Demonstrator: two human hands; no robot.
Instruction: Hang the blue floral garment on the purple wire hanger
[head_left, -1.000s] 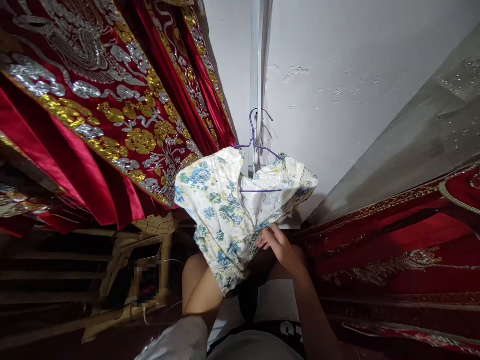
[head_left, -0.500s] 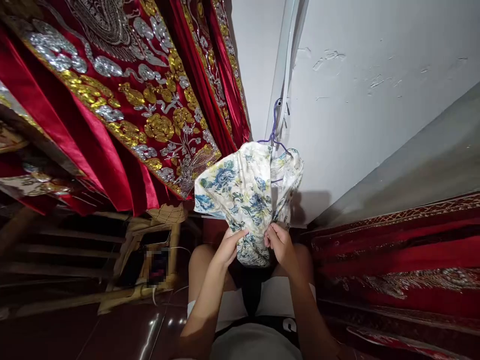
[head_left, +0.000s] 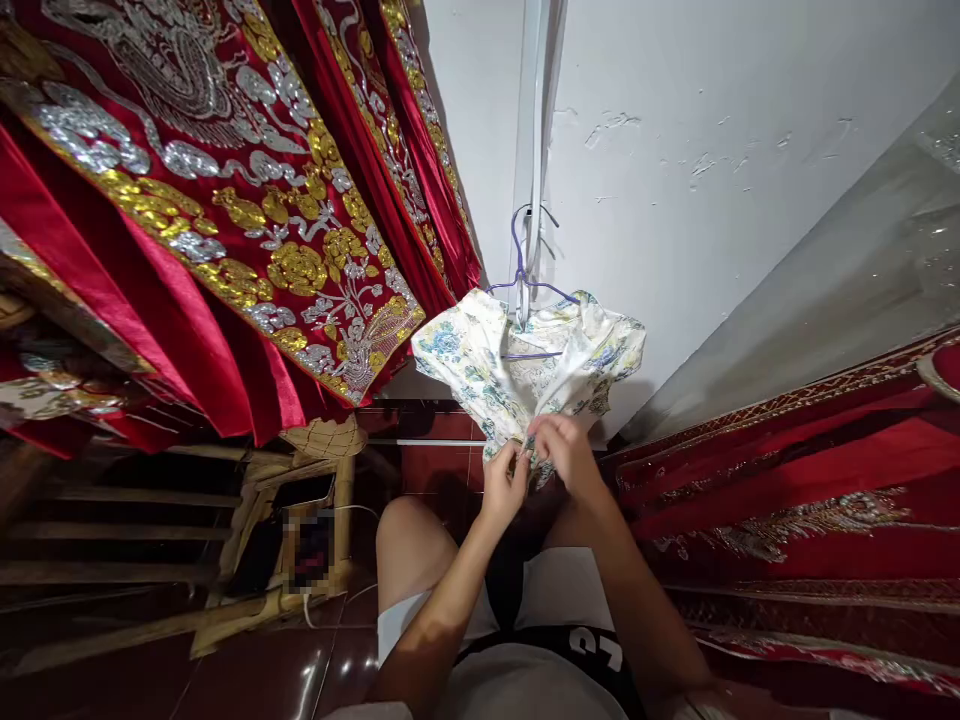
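A white shirt with blue and green flowers [head_left: 469, 355] hangs on a purple hanger [head_left: 520, 272], its collar spread and the hanger's lower bar showing in the neck opening. My left hand [head_left: 506, 485] pinches the shirt's front edge low down. Close beside it, my right hand [head_left: 562, 448] is closed on the same front edge, fingers bent. The two hands nearly meet at the middle of the shirt front. Whether a button lies between the fingers I cannot make out. Below the hands, the shirt's lower part is mostly hidden.
Red cloth with gold and silver sequins [head_left: 307, 235] hangs at the left. More red embroidered cloth [head_left: 810, 480] is on the right. The hanger hooks at a pale pole [head_left: 529, 120] before a white wall [head_left: 712, 90]. A bamboo chair [head_left: 225, 560] holds a phone with a cable.
The shirt has turned to face me, with both shoulders now spread on the hanger. My hands have come together at its front edge, and the view has shifted slightly.
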